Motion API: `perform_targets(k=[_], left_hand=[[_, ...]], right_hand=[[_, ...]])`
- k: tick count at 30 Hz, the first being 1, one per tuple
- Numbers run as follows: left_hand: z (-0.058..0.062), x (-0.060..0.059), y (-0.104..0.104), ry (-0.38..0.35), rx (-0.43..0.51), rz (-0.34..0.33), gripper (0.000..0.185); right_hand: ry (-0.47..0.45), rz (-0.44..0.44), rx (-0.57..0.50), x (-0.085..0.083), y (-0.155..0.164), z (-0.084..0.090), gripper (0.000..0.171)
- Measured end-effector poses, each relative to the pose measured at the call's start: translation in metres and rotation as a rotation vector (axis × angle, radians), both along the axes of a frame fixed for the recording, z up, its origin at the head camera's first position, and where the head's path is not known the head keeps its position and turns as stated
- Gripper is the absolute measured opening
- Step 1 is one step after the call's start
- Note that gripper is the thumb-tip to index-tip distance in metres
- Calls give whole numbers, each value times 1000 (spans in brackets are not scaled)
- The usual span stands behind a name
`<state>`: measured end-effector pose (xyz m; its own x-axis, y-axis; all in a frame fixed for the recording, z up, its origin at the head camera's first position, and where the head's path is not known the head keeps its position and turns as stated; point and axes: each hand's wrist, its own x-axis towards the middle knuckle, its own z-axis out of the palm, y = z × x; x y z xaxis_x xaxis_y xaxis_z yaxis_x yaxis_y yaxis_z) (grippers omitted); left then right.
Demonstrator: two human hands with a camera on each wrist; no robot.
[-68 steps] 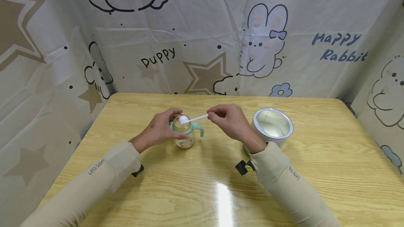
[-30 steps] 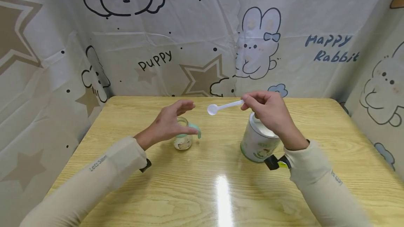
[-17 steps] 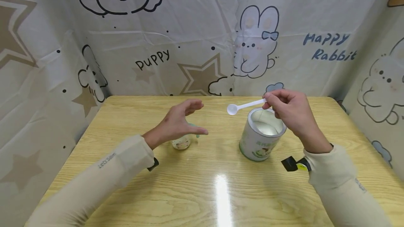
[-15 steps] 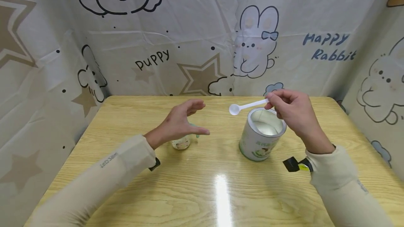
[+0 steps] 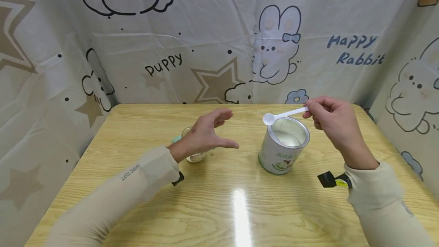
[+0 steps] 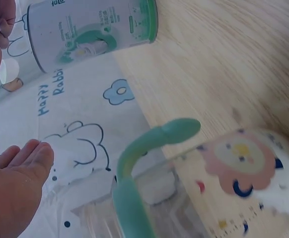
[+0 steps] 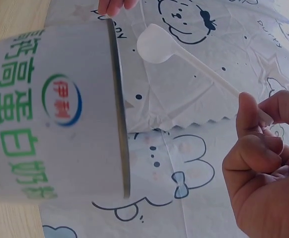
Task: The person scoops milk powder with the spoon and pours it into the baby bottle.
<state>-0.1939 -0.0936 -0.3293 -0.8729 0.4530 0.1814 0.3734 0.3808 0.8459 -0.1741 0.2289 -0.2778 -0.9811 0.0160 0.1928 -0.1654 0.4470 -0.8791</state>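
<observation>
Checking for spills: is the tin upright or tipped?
Upright: the tin stands on its base on the table, open top upward.

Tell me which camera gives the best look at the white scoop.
The right wrist view: the white scoop fills it close up, bowl and handle clear, pinched at the handle's end by the right hand. The head view shows it small, held over the tin rim. The left wrist view does not show it.

A glossy wooden table stands against cartoon-printed cloth walls.
</observation>
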Motion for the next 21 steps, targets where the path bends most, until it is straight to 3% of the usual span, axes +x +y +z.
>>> perform_targets(k=[15,21], left_hand=[[-5,-1,26,-2,19,-51,90],[-8,-2,36,-12,42,-54,87]], right_hand=[[-2,-30,-122,3,20,-2,16],[-10,-70,-80,5,25,-5,19]])
